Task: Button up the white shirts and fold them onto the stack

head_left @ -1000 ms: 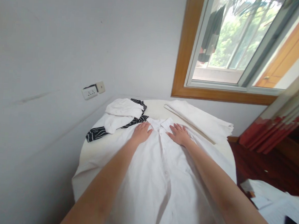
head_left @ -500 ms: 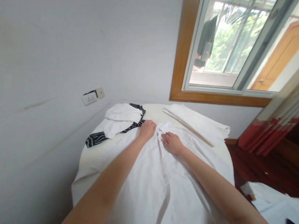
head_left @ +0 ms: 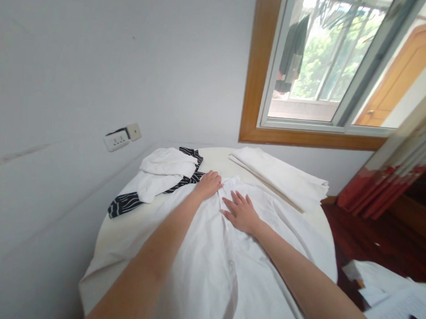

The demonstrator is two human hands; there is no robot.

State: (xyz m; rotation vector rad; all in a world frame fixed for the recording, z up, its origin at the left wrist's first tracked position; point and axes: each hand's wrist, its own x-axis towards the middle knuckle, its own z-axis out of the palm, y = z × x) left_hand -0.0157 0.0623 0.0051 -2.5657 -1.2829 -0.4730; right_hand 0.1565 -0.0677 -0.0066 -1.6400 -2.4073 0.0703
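Note:
A white button-up shirt (head_left: 205,266) lies spread over a round cream table (head_left: 121,221), its collar at the far end. My left hand (head_left: 209,184) rests at the collar with its fingers curled in on the cloth. Just below, my right hand (head_left: 239,210) lies flat on the shirt's front placket, fingers stretched out and apart. Both forearms reach across the shirt from the near edge.
A white garment with black striped trim (head_left: 164,173) is bunched at the table's far left. A folded white cloth (head_left: 281,176) lies at the far right. Behind stand a grey wall with a socket (head_left: 116,140) and a wood-framed window (head_left: 314,64). Papers (head_left: 392,308) lie at the lower right.
My right hand has slid back from the collar toward me and flattened out on the placket. My left hand has stayed at the collar. The view has shifted slightly.

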